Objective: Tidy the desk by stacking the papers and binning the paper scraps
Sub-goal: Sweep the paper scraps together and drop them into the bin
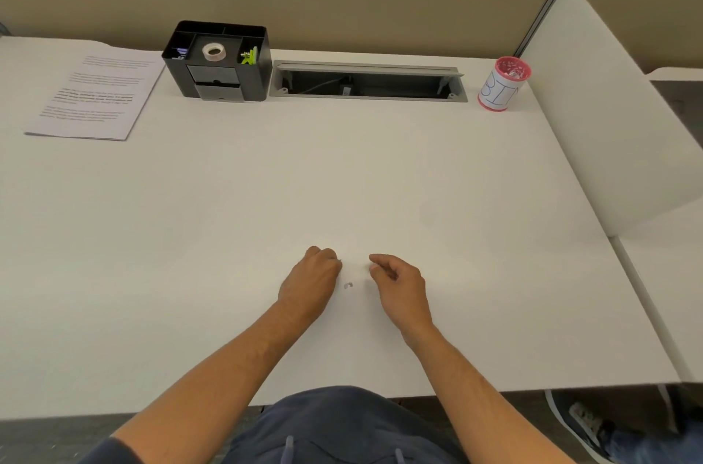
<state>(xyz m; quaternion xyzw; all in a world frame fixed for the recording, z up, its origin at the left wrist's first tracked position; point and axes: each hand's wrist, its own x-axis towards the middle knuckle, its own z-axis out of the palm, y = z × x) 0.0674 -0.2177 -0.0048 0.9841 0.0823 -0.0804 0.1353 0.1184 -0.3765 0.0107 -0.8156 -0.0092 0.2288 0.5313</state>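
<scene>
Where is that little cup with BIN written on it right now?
In the head view, the bin cup stands at the far right of the desk, just right of the open cable tray and beside the white divider panel.

Both bare forearms reach forward from the bottom of the view and converge near the middle. The left hand [312,279] lies knuckles up with its fingers curled under. The right hand [399,283] sits just beside it, fingers bent, thumb and forefinger seemingly pinched together, though whether they hold anything is unclear
</scene>
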